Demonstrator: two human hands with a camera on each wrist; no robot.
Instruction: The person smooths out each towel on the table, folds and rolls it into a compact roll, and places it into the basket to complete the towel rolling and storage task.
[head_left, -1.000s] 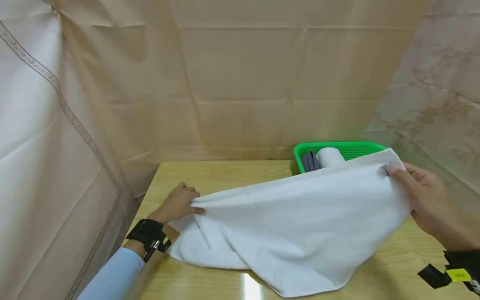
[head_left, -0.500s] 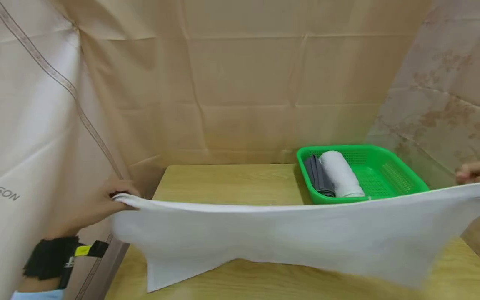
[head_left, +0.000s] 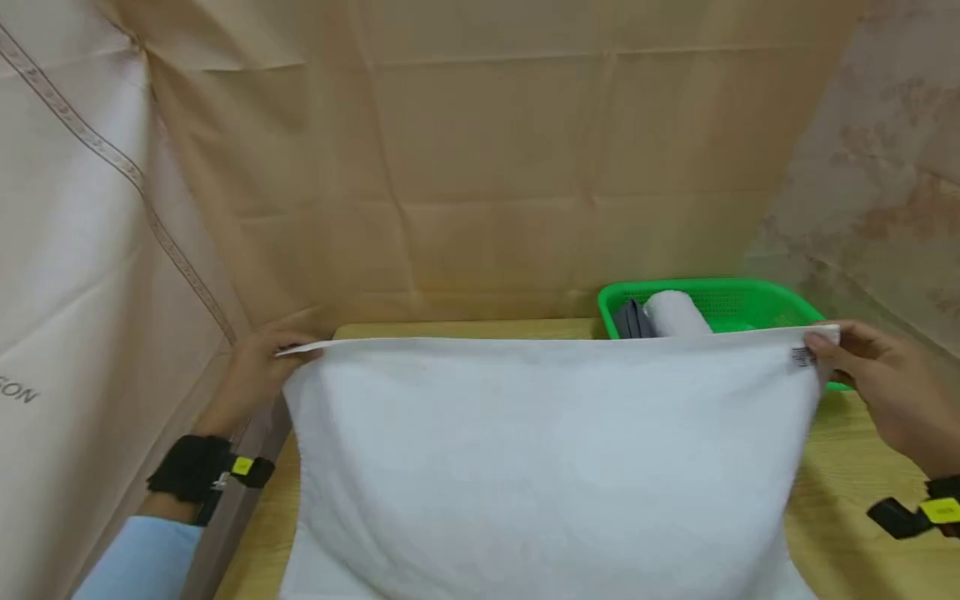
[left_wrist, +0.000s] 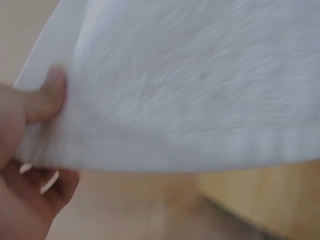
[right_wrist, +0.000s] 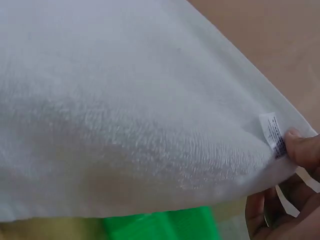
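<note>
Two hands hold a white towel [head_left: 547,458] stretched flat above the tabletop [head_left: 847,467], unfolded, no fold yet made. Left hand [head_left: 258,371] pinches the far left corner, thumb on top; right hand [head_left: 881,392] pinches the far right corner beside the label [right_wrist: 274,134]. Behind, a green basket [head_left: 757,296] contains rolled cloths [head_left: 663,315].
</note>
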